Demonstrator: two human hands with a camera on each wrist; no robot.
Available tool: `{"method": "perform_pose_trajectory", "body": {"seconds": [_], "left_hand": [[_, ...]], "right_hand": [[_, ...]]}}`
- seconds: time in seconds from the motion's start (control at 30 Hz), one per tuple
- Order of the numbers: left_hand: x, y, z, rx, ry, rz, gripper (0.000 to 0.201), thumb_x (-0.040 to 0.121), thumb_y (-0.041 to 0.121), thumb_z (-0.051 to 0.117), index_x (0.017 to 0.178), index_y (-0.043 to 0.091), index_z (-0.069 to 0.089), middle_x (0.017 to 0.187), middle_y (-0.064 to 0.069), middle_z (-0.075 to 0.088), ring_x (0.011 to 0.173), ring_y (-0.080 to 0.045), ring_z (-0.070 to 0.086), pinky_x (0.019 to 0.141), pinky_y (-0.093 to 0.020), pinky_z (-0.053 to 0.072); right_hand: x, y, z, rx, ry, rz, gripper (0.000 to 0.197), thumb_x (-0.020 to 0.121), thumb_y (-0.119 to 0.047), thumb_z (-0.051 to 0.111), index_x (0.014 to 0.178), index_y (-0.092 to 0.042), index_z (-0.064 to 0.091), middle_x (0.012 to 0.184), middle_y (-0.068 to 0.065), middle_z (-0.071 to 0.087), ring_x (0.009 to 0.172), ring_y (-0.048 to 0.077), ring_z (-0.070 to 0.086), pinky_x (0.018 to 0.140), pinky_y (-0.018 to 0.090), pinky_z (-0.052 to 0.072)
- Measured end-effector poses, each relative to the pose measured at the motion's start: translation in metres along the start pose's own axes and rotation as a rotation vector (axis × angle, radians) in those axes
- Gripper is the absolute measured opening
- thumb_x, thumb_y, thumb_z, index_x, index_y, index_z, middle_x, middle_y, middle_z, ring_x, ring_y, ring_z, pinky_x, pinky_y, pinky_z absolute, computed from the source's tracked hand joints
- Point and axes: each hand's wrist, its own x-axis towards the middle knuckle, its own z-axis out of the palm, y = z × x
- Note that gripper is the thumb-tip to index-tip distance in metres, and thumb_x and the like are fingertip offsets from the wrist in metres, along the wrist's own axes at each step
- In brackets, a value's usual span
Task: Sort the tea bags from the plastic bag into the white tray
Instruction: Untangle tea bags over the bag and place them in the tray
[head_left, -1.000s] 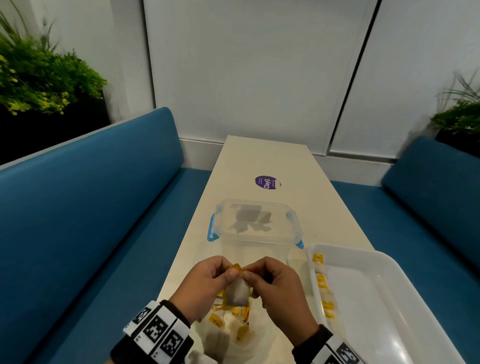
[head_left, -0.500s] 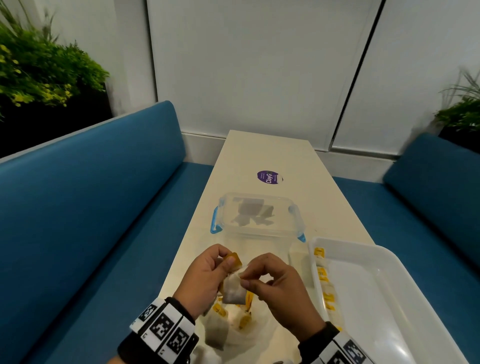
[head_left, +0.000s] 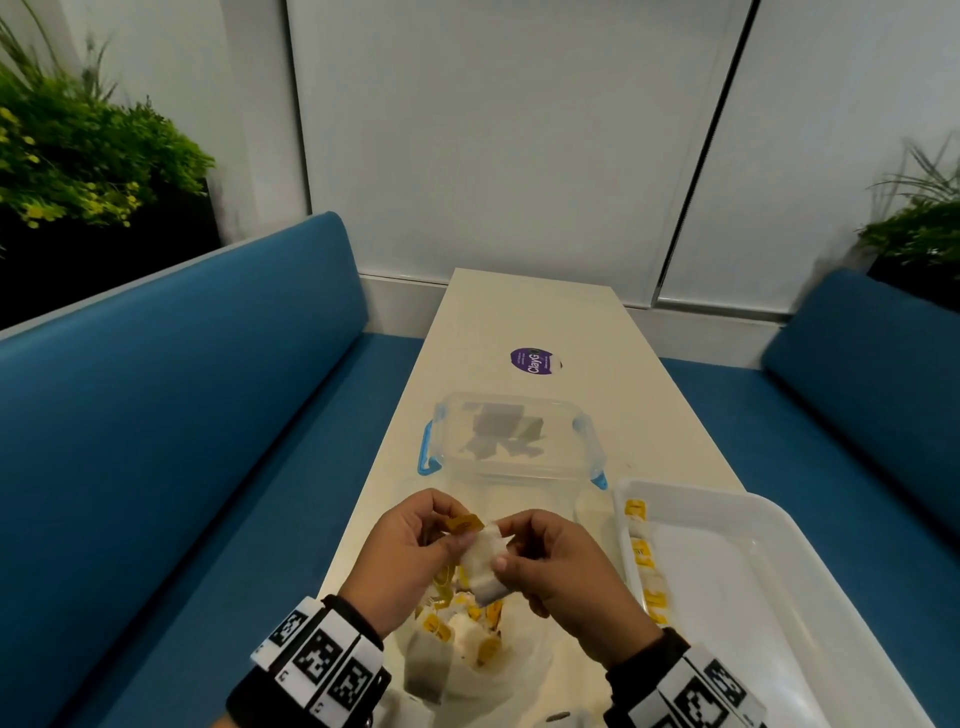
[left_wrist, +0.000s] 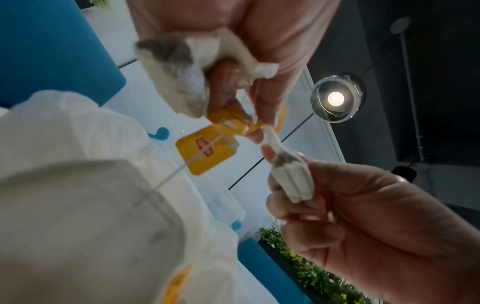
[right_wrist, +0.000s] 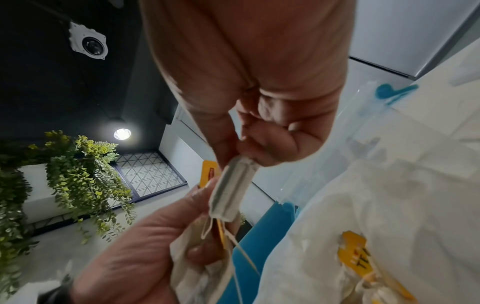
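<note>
I have both hands raised together above the plastic bag (head_left: 483, 670), which lies just below and between my wrists with a heap of tea bags and yellow tags inside. My right hand (head_left: 558, 564) pinches a white tea bag (head_left: 482, 564) between thumb and fingertips; the bag hangs down from that pinch. My left hand (head_left: 410, 556) pinches a yellow tag (head_left: 464, 522) at its fingertips and, in the left wrist view, has another crumpled tea bag (left_wrist: 182, 67) curled in its palm. A thin string (left_wrist: 182, 166) runs from the tags down toward the plastic bag.

Compared with half a second ago, my hands sit closer together and the yellow tag now shows flatter above the left fingertips. The tea bag is turned more toward my right thumb, and the right fingers no longer spread above it. A second ago both hands held the bag squarely between them.

The white tray (head_left: 810, 582) sits just to the right of my right hand, with a line of yellow-tagged tea bags (head_left: 644, 558) along its near-left wall. Beyond my hands stands a clear box (head_left: 511, 441) with blue clips, holding a few tea bags. Further on, a purple sticker (head_left: 535, 359) lies on the table (head_left: 535, 312).
</note>
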Motion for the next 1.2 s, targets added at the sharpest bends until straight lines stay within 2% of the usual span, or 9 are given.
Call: {"method": "perform_pose_trajectory", "body": {"seconds": [0.1,0.2,0.4,0.53,0.7,0.83,0.97,1.1,1.2], "left_hand": [[-0.002,0.002,0.001,0.099,0.002,0.054,0.027,0.075,-0.011,0.067,0.068,0.015,0.067,0.065,0.0,0.063,0.057,-0.004,0.05,0.056,-0.015,0.046],[-0.006,0.005,0.004,0.17,-0.003,0.137,0.032,0.07,-0.012,0.069,0.066,0.02,0.068,0.067,0.003,0.065,0.062,-0.004,0.052,0.063,-0.018,0.049],[-0.009,0.01,0.009,0.214,-0.039,0.149,0.026,0.07,-0.007,0.073,0.07,0.018,0.067,0.065,0.007,0.064,0.059,-0.001,0.05,0.059,-0.014,0.047],[-0.007,0.012,0.02,0.218,-0.058,0.16,0.025,0.069,-0.004,0.075,0.072,0.018,0.065,0.066,0.001,0.063,0.059,-0.001,0.052,0.058,-0.013,0.046],[-0.006,0.014,0.037,0.312,-0.127,0.175,0.03,0.07,0.0,0.076,0.081,0.024,0.063,0.07,0.002,0.065,0.066,-0.003,0.06,0.06,-0.018,0.051],[-0.001,0.017,0.046,0.424,-0.116,0.135,0.03,0.069,-0.001,0.075,0.074,0.027,0.065,0.072,0.006,0.066,0.068,0.001,0.06,0.061,-0.018,0.051],[0.002,0.021,0.057,0.401,-0.107,0.096,0.025,0.07,0.0,0.076,0.069,0.023,0.066,0.065,0.008,0.065,0.058,0.004,0.058,0.051,-0.011,0.044],[0.005,0.023,0.065,0.375,-0.095,0.073,0.018,0.071,0.004,0.077,0.071,0.02,0.068,0.067,0.004,0.067,0.064,0.004,0.059,0.059,-0.01,0.046],[0.007,0.023,0.067,0.328,-0.104,0.045,0.015,0.075,0.004,0.074,0.072,0.017,0.069,0.063,0.007,0.066,0.06,0.003,0.059,0.056,-0.011,0.046]], "right_hand": [[-0.002,-0.006,-0.002,0.027,0.0,0.03,0.01,0.086,-0.015,0.065,0.092,-0.008,0.067,0.061,-0.001,0.056,0.047,0.007,0.043,0.041,0.017,0.033],[-0.003,-0.008,-0.001,0.099,-0.008,0.073,0.022,0.086,-0.029,0.065,0.079,-0.009,0.067,0.049,-0.003,0.05,0.044,0.011,0.041,0.04,0.02,0.03],[-0.008,-0.01,-0.01,0.165,0.004,0.068,0.008,0.083,-0.003,0.065,0.076,-0.003,0.066,0.059,0.006,0.058,0.043,0.01,0.043,0.041,0.021,0.034],[-0.013,-0.007,-0.017,0.134,0.002,0.092,0.007,0.083,-0.012,0.068,0.08,-0.006,0.068,0.062,0.004,0.059,0.049,0.01,0.048,0.042,0.021,0.036],[-0.021,-0.002,-0.035,0.101,0.039,0.08,0.007,0.081,-0.004,0.069,0.075,-0.005,0.067,0.052,0.002,0.058,0.041,0.008,0.044,0.041,0.02,0.037],[-0.024,-0.003,-0.053,0.072,0.076,0.058,0.007,0.082,-0.002,0.067,0.076,-0.005,0.068,0.05,-0.002,0.059,0.04,0.007,0.044,0.041,0.019,0.038],[-0.027,-0.005,-0.065,0.0,0.105,0.04,0.006,0.084,-0.003,0.065,0.084,-0.006,0.07,0.056,-0.003,0.061,0.04,0.004,0.046,0.042,0.019,0.039],[-0.028,-0.007,-0.077,-0.09,0.12,0.015,0.01,0.084,-0.003,0.065,0.09,-0.01,0.069,0.069,-0.002,0.063,0.044,-0.003,0.052,0.045,0.012,0.04],[-0.026,-0.009,-0.081,-0.177,0.101,-0.006,0.017,0.084,-0.002,0.065,0.092,-0.016,0.068,0.077,-0.005,0.063,0.059,-0.005,0.057,0.052,0.006,0.041]]}}
